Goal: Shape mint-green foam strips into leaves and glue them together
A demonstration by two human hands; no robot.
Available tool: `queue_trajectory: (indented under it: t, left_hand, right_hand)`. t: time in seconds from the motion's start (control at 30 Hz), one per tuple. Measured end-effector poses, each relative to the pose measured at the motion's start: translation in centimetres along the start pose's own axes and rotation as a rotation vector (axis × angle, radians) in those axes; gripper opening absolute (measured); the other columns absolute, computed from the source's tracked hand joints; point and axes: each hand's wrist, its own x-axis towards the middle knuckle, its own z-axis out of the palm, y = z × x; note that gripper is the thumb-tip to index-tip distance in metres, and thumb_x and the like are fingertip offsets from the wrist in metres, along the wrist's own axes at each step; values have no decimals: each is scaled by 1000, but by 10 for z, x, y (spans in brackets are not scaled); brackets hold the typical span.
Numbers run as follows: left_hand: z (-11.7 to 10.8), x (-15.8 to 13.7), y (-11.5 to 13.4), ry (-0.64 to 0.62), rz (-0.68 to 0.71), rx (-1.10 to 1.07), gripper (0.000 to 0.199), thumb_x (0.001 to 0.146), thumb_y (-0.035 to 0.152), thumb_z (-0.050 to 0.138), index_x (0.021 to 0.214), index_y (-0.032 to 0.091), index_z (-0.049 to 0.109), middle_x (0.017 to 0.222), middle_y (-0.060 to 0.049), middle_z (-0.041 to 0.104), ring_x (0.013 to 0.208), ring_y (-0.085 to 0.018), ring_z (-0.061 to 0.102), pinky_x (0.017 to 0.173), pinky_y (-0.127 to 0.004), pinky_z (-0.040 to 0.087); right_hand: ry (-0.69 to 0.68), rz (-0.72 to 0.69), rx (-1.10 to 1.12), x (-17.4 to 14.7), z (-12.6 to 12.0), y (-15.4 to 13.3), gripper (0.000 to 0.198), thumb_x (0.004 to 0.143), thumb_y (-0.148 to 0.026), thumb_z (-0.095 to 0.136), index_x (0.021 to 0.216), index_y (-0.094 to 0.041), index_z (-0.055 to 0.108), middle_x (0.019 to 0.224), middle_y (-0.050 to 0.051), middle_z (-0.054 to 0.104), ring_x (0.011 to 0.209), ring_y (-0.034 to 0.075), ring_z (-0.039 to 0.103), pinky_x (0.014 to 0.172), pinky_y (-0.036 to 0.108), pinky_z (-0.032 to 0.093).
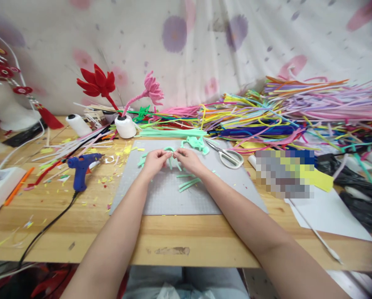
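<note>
Both my hands meet over a grey cutting mat (161,195), fingers pinched together. Between them is a mint-green pipe cleaner (169,148), bent into a loop with ends hanging below my fingertips. My left hand (156,161) grips it from the left, and my right hand (187,160) pinches it from the right. Several cut mint-green pipe cleaner pieces (189,183) lie on the mat beneath my right wrist. A shaped mint-green pipe cleaner piece (197,143) rests at the mat's far edge, beside silver scissors (231,158). More green bits show behind my left hand.
A blue glue gun (81,170) stands on the left, its cord running off the table front. Red and pink pipe cleaner flowers (97,83) rise from a white spool (125,126). Heaped pipe cleaners (251,114) line the back. White paper (335,220) lies right.
</note>
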Motion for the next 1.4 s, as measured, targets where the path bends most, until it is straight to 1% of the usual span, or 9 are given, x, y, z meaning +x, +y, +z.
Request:
queue_trajectory:
  t: [0.13, 0.2, 0.43, 0.7, 0.9, 1.03, 1.17, 1.3, 1.4]
  left_hand:
    - [-12, -2, 3, -271, -118, -104, 30, 56, 41, 68, 61, 14, 55, 53, 2, 53, 48, -9, 49, 46, -21, 40]
    - [-14, -2, 3, -327, -151, -192, 27, 55, 37, 69, 59, 14, 54, 53, 2, 52, 48, -8, 49, 45, -20, 39]
    - [-4, 0, 0, -100, -78, -276, 23, 52, 31, 69, 52, 14, 53, 47, 3, 49, 43, -7, 44, 41, -19, 33]
    - [1, -2, 0, 162, 96, -127, 23, 57, 36, 66, 55, 15, 56, 49, 3, 49, 46, -7, 44, 42, -19, 35]
    - [6, 0, -3, 51, -86, -311, 32, 52, 40, 70, 66, 13, 62, 58, 0, 57, 52, -8, 50, 48, -21, 42]
    - [11, 2, -4, 198, -8, -326, 29, 49, 36, 72, 62, 12, 62, 54, 2, 55, 50, -7, 48, 53, -23, 46]
    - [12, 2, -2, 287, 40, -327, 31, 50, 36, 71, 67, 12, 63, 61, 0, 58, 54, -7, 51, 53, -22, 47]
    - [10, 0, 0, 203, -2, -294, 31, 50, 38, 71, 66, 12, 63, 60, 0, 57, 55, -8, 49, 49, -21, 45]
    - [8, -1, 2, 120, -39, -290, 30, 49, 37, 72, 61, 12, 63, 57, 0, 54, 53, -8, 47, 47, -21, 44]
  right_hand:
    - [-68, 56, 175, -1, -4, -2, 23, 71, -36, 48, 66, -15, 56, 48, -6, 37, 47, 7, 32, 48, 21, 25]
    - [-104, 85, 273, -1, -4, -4, 24, 69, -37, 50, 64, -15, 56, 46, -6, 35, 44, 7, 30, 46, 21, 23]
    - [-212, 137, 458, -5, 1, -6, 21, 66, -35, 52, 60, -15, 54, 43, -6, 40, 41, 6, 33, 43, 21, 25]
    - [-191, 42, 267, -6, 6, -4, 33, 73, -44, 46, 68, -14, 59, 47, -5, 45, 41, 6, 35, 43, 20, 28]
    - [-47, -27, 70, -2, 8, 5, 34, 77, -43, 42, 65, -15, 57, 50, -3, 49, 47, 8, 43, 49, 21, 31]
    - [-81, -42, 34, -3, 11, 3, 33, 81, -40, 37, 70, -16, 57, 53, -2, 53, 47, 9, 45, 49, 21, 32]
    - [-6, -53, 106, -5, 14, 2, 27, 82, -39, 38, 78, -19, 55, 58, -2, 58, 49, 9, 49, 51, 20, 35]
    - [26, -44, 73, -6, 14, 3, 31, 82, -41, 37, 69, -18, 54, 54, -2, 55, 51, 10, 50, 54, 21, 36]
    - [132, -31, 0, -5, 11, 4, 32, 83, -40, 35, 69, -18, 55, 56, -2, 56, 53, 10, 51, 55, 21, 35]
